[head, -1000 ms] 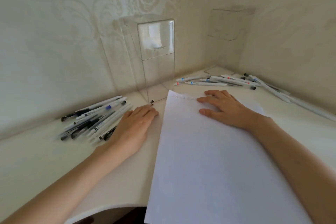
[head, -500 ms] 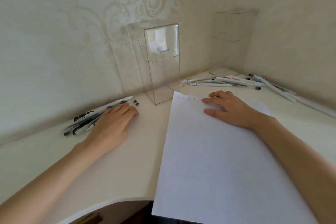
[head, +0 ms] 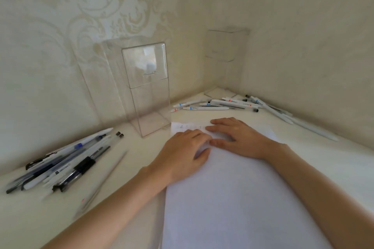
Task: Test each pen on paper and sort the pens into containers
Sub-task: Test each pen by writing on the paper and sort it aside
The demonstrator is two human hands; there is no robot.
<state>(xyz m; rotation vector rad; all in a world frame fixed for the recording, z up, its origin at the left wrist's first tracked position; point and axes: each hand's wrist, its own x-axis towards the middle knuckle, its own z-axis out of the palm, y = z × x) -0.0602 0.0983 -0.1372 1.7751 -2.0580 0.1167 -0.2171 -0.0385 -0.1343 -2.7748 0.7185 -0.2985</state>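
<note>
Resting flat, our fingers lie straight and close together on the top end of the paper, left hand and right hand side by side, holding nothing. The sheet looks light and limp and would likely slide on the smooth table, so a flat press suits it. Left of it lies a pile of dark pens, beyond it a pile of white pens; both kinds seem thin, stiff, light and ready to roll, best pinched at mid-barrel. One clear container stands between the piles, a second container in the corner.
</note>
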